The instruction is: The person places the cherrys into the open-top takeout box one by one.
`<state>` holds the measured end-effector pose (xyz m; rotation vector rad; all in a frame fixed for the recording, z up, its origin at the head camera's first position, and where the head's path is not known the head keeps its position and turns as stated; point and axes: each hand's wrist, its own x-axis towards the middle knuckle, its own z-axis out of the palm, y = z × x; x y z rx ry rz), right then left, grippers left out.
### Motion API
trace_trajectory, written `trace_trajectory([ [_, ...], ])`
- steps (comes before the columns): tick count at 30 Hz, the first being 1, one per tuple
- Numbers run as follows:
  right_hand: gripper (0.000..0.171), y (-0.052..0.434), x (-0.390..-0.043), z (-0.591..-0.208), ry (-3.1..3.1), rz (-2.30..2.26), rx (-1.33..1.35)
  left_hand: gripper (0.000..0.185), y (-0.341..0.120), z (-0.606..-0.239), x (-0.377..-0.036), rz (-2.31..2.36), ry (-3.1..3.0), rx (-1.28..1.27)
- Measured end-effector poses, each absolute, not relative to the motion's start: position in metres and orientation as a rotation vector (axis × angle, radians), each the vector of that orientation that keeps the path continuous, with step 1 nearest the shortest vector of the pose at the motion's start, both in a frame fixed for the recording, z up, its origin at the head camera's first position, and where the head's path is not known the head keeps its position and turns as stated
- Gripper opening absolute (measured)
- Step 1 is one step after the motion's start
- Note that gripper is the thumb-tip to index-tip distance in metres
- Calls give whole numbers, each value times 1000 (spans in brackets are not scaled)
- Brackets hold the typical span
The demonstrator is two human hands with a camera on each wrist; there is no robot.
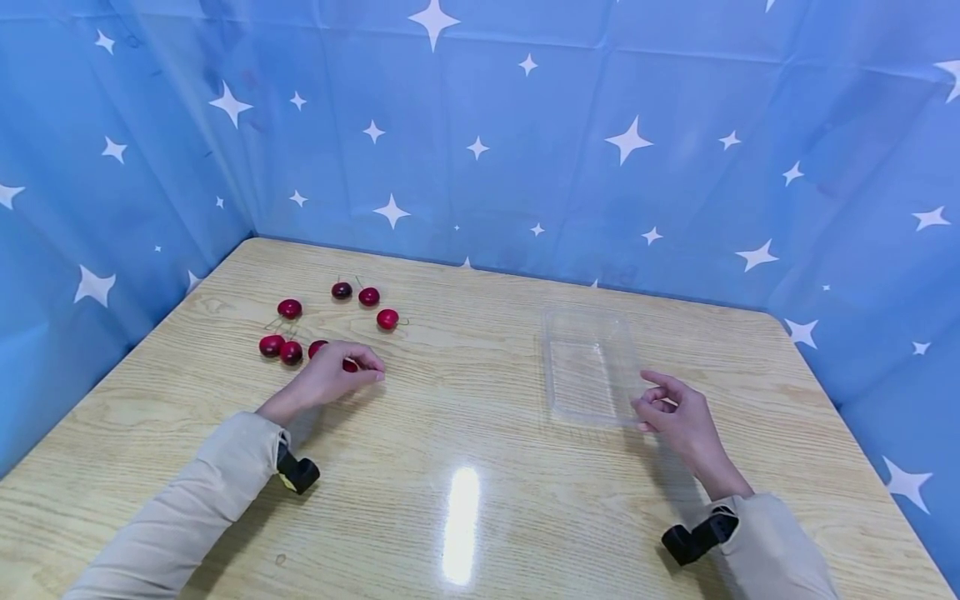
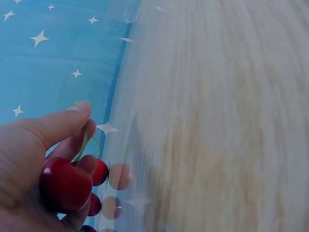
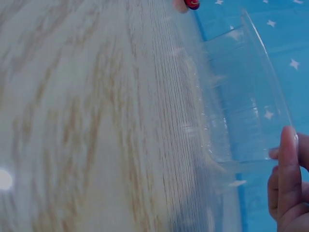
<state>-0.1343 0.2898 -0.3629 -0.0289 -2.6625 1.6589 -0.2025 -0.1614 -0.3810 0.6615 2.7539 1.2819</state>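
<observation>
In the left wrist view, a dark red cherry hangs by its green stem, which my left hand pinches between thumb and fingertips. The head view has this hand at the near side of the loose cherries, partly covering a red cherry. A clear plastic box stands right of the table's middle, its open top facing up. At its near right corner, my right hand grips the rim between thumb and finger, as the right wrist view shows.
Several cherries lie at the back left: a pair of cherries in front, a single cherry behind, and a bright one to the right. A blue star-patterned curtain borders the wooden table at the back and sides.
</observation>
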Motion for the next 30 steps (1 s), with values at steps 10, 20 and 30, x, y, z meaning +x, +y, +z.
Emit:
trace_trajectory([
  [10, 52, 291, -135, -363, -2677, 1643, -27, 17, -159, -378, -201, 1349, 2746, 568],
  [20, 52, 292, -135, -365, -2672, 1622, -4, 17, -156, -375, -200, 1464, 2801, 455],
  [30, 52, 293, -135, -365, -2677, 1629, -15, 19, -155, -376, -203, 1466, 2759, 417],
])
